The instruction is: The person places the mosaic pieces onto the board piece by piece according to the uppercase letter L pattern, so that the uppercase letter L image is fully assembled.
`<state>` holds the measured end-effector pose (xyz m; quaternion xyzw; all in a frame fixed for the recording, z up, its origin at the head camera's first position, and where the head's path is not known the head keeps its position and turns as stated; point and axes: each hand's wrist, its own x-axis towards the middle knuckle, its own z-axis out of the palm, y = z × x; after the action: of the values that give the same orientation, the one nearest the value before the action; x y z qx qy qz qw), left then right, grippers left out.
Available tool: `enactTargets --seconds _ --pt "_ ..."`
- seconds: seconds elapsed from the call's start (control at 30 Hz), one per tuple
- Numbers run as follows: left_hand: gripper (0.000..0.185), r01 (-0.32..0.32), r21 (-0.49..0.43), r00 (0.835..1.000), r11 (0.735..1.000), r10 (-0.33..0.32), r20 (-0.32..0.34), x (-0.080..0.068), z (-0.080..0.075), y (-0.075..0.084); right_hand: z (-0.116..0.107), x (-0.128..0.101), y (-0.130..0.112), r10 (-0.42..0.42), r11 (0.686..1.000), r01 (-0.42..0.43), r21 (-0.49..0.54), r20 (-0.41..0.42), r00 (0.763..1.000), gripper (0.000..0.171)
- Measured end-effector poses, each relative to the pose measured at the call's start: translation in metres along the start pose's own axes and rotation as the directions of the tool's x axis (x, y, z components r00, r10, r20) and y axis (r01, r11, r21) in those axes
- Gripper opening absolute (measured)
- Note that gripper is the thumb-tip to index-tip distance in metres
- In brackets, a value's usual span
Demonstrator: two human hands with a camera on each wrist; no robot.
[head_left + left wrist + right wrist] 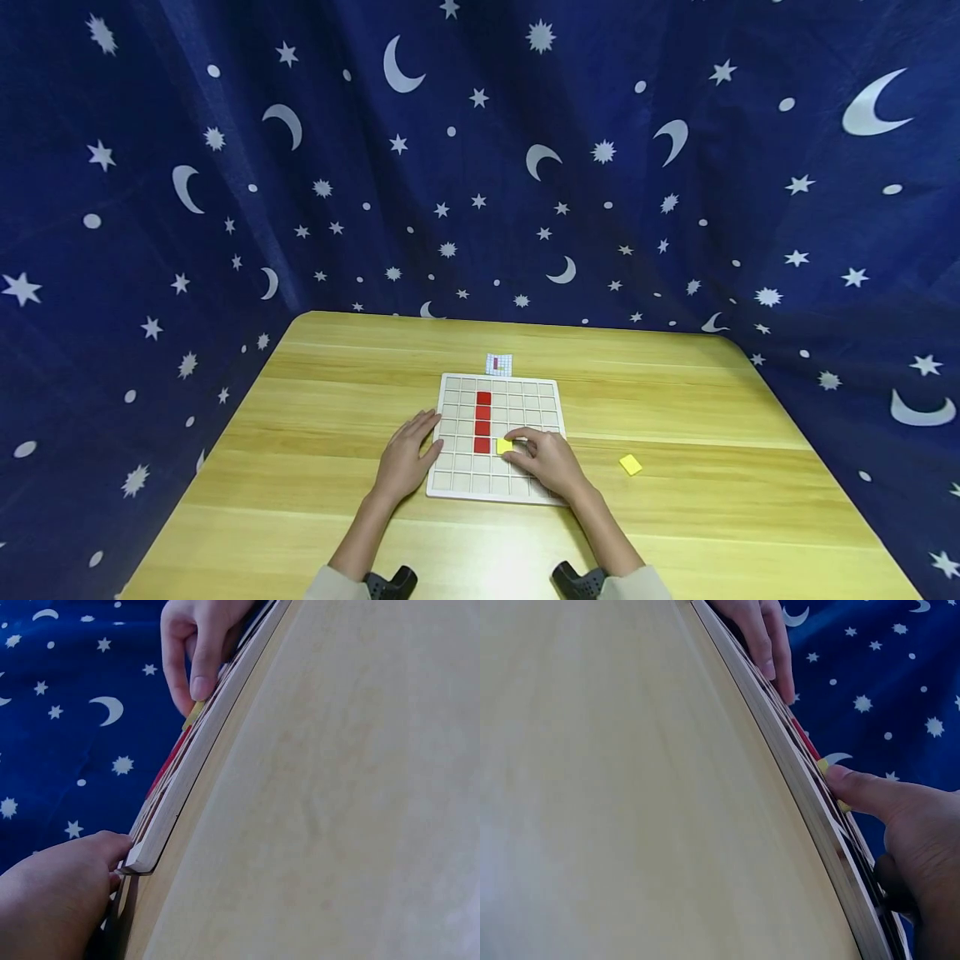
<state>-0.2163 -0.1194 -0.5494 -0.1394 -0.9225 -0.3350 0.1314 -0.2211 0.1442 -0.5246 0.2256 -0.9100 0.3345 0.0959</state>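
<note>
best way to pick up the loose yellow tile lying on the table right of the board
Probably pinch the yellow tile by two opposite edges, coming straight down from above. It lies flat on the table, thin and square, turned corner-on, so only its edges offer a grip. It sits apart from the board with bare wood around it, nearest the right hand, which currently touches another yellow tile.

Your grid board [537, 398] lies mid-table [337, 392]; a small card [498, 364] sits behind it, a loose tile [631, 465] to its right.

Beige sleeves [337, 583]; black wrist cameras [392, 583]
</note>
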Motion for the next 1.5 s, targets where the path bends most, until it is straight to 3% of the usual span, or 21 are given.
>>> enactTargets --seconds 0.43,0.63,0.87,1.0,1.23,1.4,1.5 --pt "0.043 0.003 0.001 1.000 1.000 -0.003 0.007 0.000 -0.001 0.000 0.003 -0.002 -0.003 -0.004 0.999 0.006 0.047 -0.028 1.000 0.026" --pt "0.043 -0.001 0.002 1.000 1.000 0.001 0.011 0.001 0.000 0.000 -0.018 -0.025 0.009 0.031 0.996 -0.019 0.089 -0.135 0.990 0.027" --pt "0.043 -0.011 0.007 1.000 1.000 0.011 0.008 0.001 0.000 0.000 -0.051 -0.065 0.043 0.034 0.998 -0.045 -0.035 -0.264 0.964 0.034" --pt "0.043 -0.004 0.006 1.000 1.000 0.004 0.009 0.001 0.000 -0.001 -0.070 -0.089 0.064 0.075 0.987 -0.117 -0.114 -0.324 0.943 0.036" --pt "0.043 -0.010 0.006 1.000 1.000 0.010 -0.002 0.001 -0.001 0.001 -0.089 -0.110 0.083 0.246 0.937 -0.306 -0.170 -0.302 0.921 0.038" --pt "0.043 -0.017 0.012 1.000 1.000 0.017 -0.007 0.001 -0.001 0.000 -0.088 -0.109 0.081 0.285 0.926 -0.345 -0.154 -0.314 0.906 0.037" --pt "0.043 -0.005 0.012 1.000 1.000 0.004 0.006 0.000 0.001 0.000 -0.082 -0.108 0.078 0.262 0.936 -0.324 -0.139 -0.339 0.904 0.034"
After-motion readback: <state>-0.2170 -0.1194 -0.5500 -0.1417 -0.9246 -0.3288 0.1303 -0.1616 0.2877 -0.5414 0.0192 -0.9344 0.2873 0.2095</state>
